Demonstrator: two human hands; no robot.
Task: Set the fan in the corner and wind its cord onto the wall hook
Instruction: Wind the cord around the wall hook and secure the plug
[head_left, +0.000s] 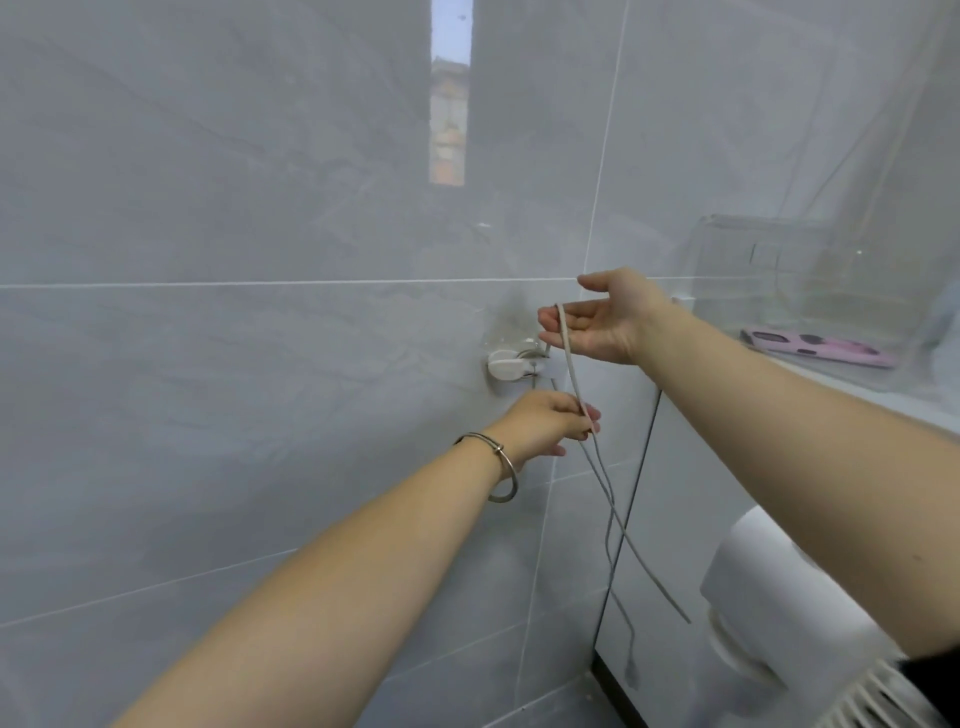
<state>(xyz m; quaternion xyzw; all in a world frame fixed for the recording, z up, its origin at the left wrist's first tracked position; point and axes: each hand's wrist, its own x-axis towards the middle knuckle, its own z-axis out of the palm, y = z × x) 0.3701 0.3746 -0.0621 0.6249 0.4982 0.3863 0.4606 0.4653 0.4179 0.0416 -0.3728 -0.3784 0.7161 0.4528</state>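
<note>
Cord drapes over my flat right hand, left hand pinching it below; unheld, the loop may slide off short of the hook

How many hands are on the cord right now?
2. The left hand pinches the cord just below the wall hook; the right hand, higher up, carries a loop of it over straight fingers.

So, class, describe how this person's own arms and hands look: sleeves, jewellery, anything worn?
Both forearms are bare, with no sleeves in view. At the wrist of the left hand sits a thin, silver-coloured metal bangle with a small bead on it. The right hand and its wrist wear nothing. No gloves, and no rings that I can make out.
</note>
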